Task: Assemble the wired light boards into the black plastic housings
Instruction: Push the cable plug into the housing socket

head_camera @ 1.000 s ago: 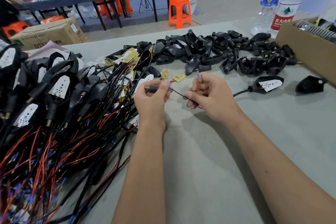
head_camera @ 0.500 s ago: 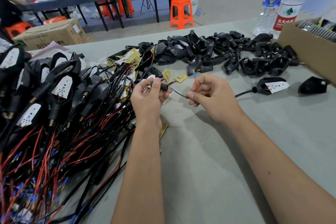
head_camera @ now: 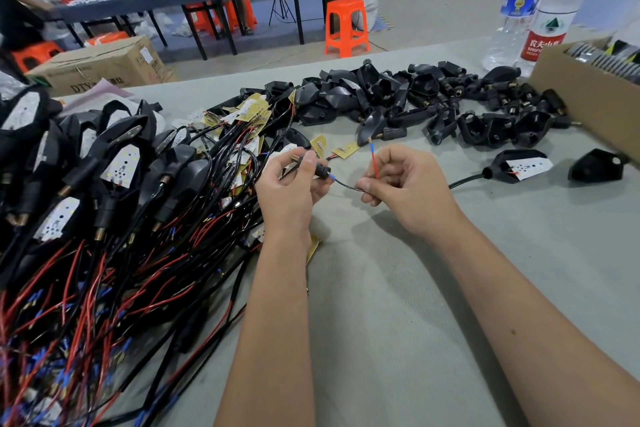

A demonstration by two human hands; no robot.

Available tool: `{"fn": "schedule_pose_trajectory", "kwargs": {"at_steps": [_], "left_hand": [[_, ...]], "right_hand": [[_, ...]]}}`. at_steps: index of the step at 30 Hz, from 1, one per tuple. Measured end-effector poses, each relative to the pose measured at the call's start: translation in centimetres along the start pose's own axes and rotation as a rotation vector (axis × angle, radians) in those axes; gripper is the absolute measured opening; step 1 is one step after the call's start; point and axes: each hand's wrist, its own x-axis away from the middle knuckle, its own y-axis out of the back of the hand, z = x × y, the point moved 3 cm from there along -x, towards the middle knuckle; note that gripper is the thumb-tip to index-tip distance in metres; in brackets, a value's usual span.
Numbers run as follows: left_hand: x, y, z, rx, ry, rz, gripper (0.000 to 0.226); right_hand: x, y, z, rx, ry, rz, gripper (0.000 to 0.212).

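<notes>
Left hand (head_camera: 287,191) fingers curled round a small black threaded fitting (head_camera: 311,165) at table centre, its far end hidden by the fingers, right hand (head_camera: 405,189) at 3 o'clock of it pinching thin red and black wires (head_camera: 374,163), heap of empty black plastic housings (head_camera: 415,100) at 12 o'clock, wired white light boards (head_camera: 123,165) piled at 9 o'clock, partly cut off.

Both bare forearms reach forward over the table, hands close together but not touching. Left hand (head_camera: 291,189) has its fingers curled, thumb and fingertips pinching something small. Right hand (head_camera: 408,187) is curled too, thumb and index finger pinched, knuckles facing up.
</notes>
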Motion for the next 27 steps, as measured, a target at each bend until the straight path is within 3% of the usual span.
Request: {"fn": "schedule_pose_trajectory", "kwargs": {"at_steps": [6, 11, 14, 19, 22, 27], "left_hand": [[0.7, -1.2, 0.6, -0.113, -0.01, 0.071, 0.023], [0.8, -1.8, 0.8, 0.036, 0.08, 0.041, 0.019], [0.8, -1.7, 0.6, 0.072, 0.081, -0.022, 0.021], [0.7, -1.4, 0.6, 0.1, 0.108, -0.052, 0.019], [0.7, -1.4, 0.5, 0.091, 0.143, -0.02, 0.006], [1.1, -1.8, 0.6, 0.069, 0.131, -0.005, 0.007]], "right_hand": [[0.1, -0.1, 0.2, -0.006, 0.028, -0.072, 0.02], [0.1, 0.1, 0.3, -0.118, -0.003, -0.168, 0.016], [0.2, 0.3, 0.6, -0.129, -0.016, -0.111, 0.01], [0.3, 0.5, 0.9, -0.156, -0.061, -0.056, 0.017], [0.3, 0.5, 0.9, -0.071, -0.063, -0.1, 0.018], [0.1, 1.0, 0.6, 0.142, 0.002, -0.192, 0.025]]}}
